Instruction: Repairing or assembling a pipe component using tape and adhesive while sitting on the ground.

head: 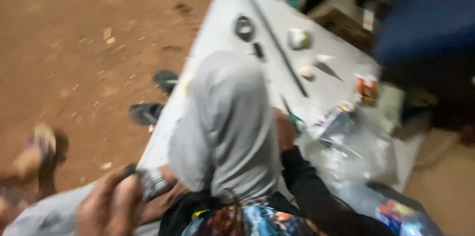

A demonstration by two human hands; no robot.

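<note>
The picture is blurred. My right hand [284,129] reaches out of a black sleeve to the white table [222,23], partly hidden behind a grey cloth-covered rounded shape [225,122] in front of my chest. It closes on a green-handled tool [297,123] with a thin dark tip. My left hand [111,206] is low at the left, with a striped band [152,182] on the wrist. Its fingers curl near a small dark thing [129,169]; whether they hold it is too blurred to tell.
On the table lie a long dark rod [277,43], a dark ring-shaped item [244,27], whitish lumps [299,39], a small red and white box [366,88] and crumpled clear plastic [356,152]. Red dirt ground lies left, with dark sandals [146,113] and another person's sandalled foot [44,149].
</note>
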